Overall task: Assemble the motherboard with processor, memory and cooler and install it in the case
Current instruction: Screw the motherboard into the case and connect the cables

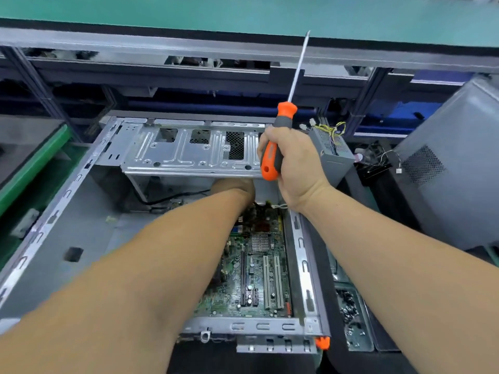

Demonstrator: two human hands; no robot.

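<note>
One motherboard (256, 276) lies flat in the open case (67, 211), against the case's right wall, its long axis running from the near rim toward the drive cage (189, 149) at the far end, with its white slots parallel to that axis. Reaching along the board, the left hand (235, 188) goes in under the drive cage and its fingers are hidden, so I cannot tell how they lie. Above the cage's right end the right hand (294, 168) is wrapped round the orange-and-grey handle of a screwdriver (280, 136) whose shaft points up and away, while a tray of dark screws (351, 314) sits just right of the case.
</note>
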